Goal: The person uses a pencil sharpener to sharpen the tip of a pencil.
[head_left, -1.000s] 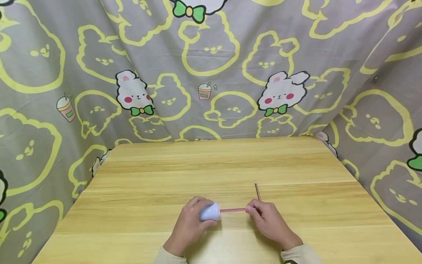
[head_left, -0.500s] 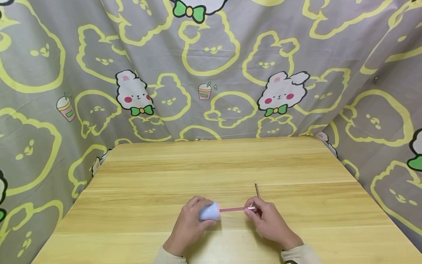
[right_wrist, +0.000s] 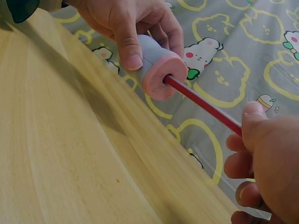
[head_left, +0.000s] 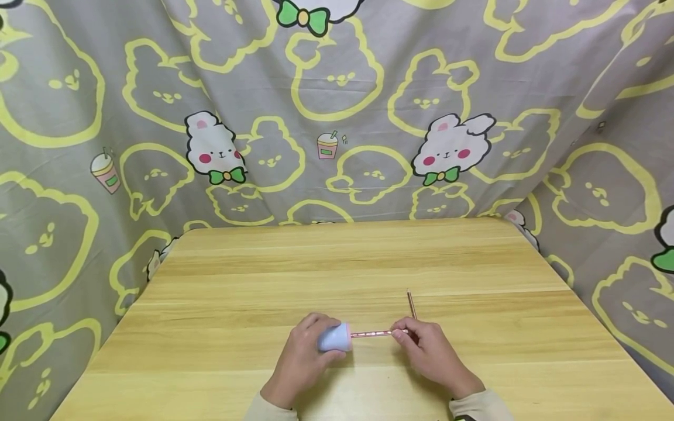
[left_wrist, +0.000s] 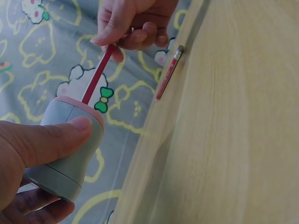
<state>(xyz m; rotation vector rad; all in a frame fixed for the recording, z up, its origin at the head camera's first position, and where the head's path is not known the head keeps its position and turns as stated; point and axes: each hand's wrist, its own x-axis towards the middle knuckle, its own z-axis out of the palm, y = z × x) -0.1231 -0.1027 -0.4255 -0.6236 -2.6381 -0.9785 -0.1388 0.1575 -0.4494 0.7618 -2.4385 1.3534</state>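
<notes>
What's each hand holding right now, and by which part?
The left hand grips the sharpener around the sides of its body; the right hand pinches a pencil near the end sticking out of the sharpener.

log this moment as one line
left hand grips sharpener | right hand pinches pencil | pencil end in sharpener | second pencil on table

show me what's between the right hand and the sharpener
Only a stretch of the red pencil, running from the right hand into the pink end of the sharpener; the right wrist view shows it clearly.
</notes>
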